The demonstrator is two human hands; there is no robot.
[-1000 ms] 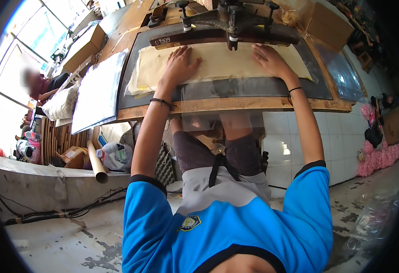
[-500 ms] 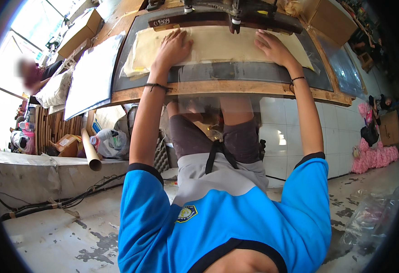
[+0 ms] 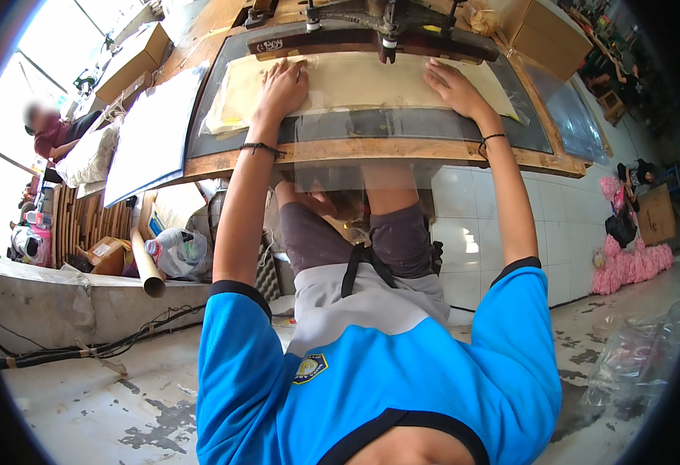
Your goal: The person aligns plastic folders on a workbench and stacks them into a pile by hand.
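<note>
A broad cream-coloured sheet (image 3: 363, 81), with thin clear film at its edges, lies on a dark grey mat (image 3: 425, 122) on the wooden worktable. My left hand (image 3: 283, 89) rests palm down on the left part of the sheet, fingers spread and nothing gripped. On the right part my right hand (image 3: 458, 89) lies flat in the same way, fingers stretched forward. Between my wrists a clear plastic sheet (image 3: 355, 153) hangs over the table's front edge. Just beyond my fingertips runs a dark wooden bar (image 3: 348, 43), under a dark metal mechanism (image 3: 383, 19).
White sheets (image 3: 154, 132) lie left of the mat, clear plastic sheets (image 3: 569, 116) right of it. A cardboard box (image 3: 545, 35) stands at the back right. Below left are a cardboard tube (image 3: 146, 263) and a plastic bag (image 3: 183, 252). Another person (image 3: 53, 136) sits far left.
The whole view has shifted slightly. My left hand has slid a little to the left on the cream sheet; my right hand stays about where it was.
</note>
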